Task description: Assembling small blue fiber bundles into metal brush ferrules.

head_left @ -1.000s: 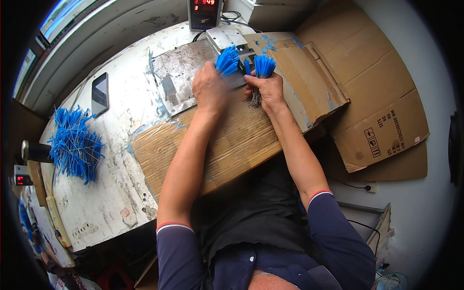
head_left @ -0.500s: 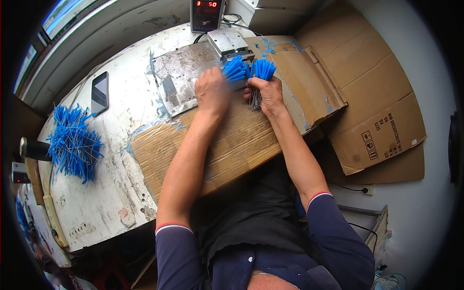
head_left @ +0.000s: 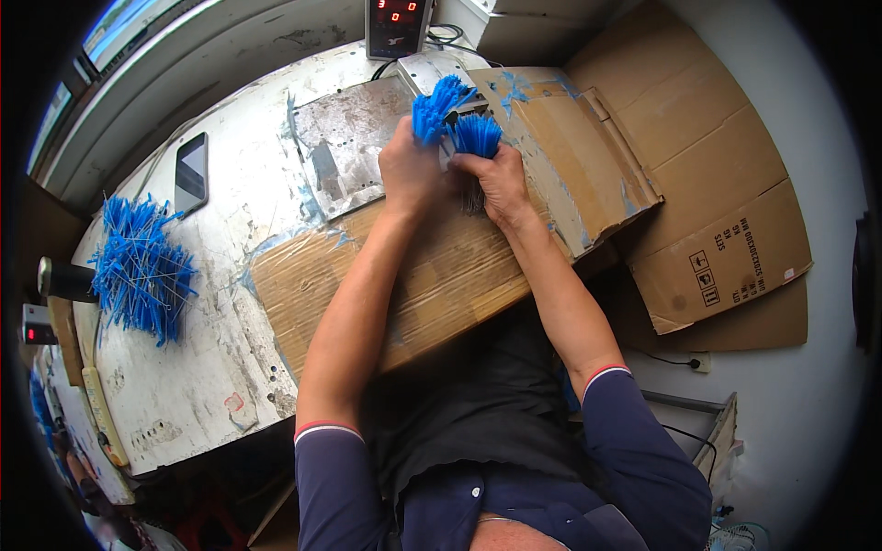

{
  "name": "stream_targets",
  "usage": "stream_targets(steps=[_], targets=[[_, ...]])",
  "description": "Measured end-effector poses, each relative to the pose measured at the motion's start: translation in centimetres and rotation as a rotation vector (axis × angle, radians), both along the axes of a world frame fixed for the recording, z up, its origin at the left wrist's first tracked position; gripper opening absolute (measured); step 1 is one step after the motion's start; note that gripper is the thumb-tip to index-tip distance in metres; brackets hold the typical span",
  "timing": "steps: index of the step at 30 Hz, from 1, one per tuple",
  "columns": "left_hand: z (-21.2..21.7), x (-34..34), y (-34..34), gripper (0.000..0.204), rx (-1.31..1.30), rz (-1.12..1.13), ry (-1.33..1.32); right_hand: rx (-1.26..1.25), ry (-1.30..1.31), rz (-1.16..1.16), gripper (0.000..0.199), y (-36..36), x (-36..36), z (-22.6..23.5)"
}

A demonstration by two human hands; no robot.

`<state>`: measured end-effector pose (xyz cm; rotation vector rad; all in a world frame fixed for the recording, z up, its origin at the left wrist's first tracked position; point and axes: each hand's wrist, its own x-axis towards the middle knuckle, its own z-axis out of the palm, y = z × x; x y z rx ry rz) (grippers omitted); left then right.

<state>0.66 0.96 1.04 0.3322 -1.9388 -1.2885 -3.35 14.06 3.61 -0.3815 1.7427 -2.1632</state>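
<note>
My left hand (head_left: 409, 173) is closed around a bundle of thin blue-ended wires (head_left: 435, 112), whose blue ends fan out above the fist. Close beside it, my right hand (head_left: 505, 184) grips a second bundle of blue-ended wires (head_left: 479, 136). That one stands fairly upright, with bare wire stems showing below the fingers. Both hands are over the far part of the tape-covered cardboard (head_left: 441, 275), and the two bundles almost touch. The left hand's fingers are partly blurred. A large loose pile of the same blue-ended wires (head_left: 142, 271) lies at the table's left.
Behind the hands are a metal plate (head_left: 344, 138), a metal block fixture (head_left: 427, 69) and a black box with red digits (head_left: 397, 28). A phone (head_left: 191, 173) and a dark cylinder (head_left: 66, 280) sit on the left. Folded cardboard (head_left: 707, 165) stands at the right.
The left hand's bundle has risen and tilts up and to the right. My right hand has shifted slightly left with its bundle, toward the left hand. The box's red digits have changed.
</note>
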Motion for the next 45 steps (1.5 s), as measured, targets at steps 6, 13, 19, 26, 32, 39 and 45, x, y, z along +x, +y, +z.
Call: stream_targets(steps=[6,13,19,26,32,39,45], targets=[[0.1,-0.6,-1.2,0.011,0.196,0.173,0.19,-0.215,-0.129,-0.211,0.011,1.1,-1.6,-1.1],[-0.2,-0.3,0.3,0.012,0.243,0.044,0.112,0.08,0.067,0.108,0.014,1.1,-0.3,0.3],[-0.3,-0.5,0.2,0.013,0.202,0.102,0.065,0.079,0.07,-0.069,0.016,1.2,-0.6,0.0],[-0.5,-0.4,-1.2,0.013,0.132,0.248,0.055,0.159,0.079,-0.154,0.019,1.0,-3.2,-0.6],[-0.6,-0.4,-1.1,0.011,0.138,0.236,0.005,0.184,0.093,-0.215,0.02,0.2,-3.6,-0.7],[-1.5,-1.0,-1.2,0.022,-0.136,0.383,-0.013,0.167,0.113,-0.191,0.015,0.3,-3.1,-0.5],[-1.2,-0.5,-0.6,0.02,-0.265,0.273,-0.142,-0.026,-0.028,-0.21,0.013,1.4,-2.4,-0.9]])
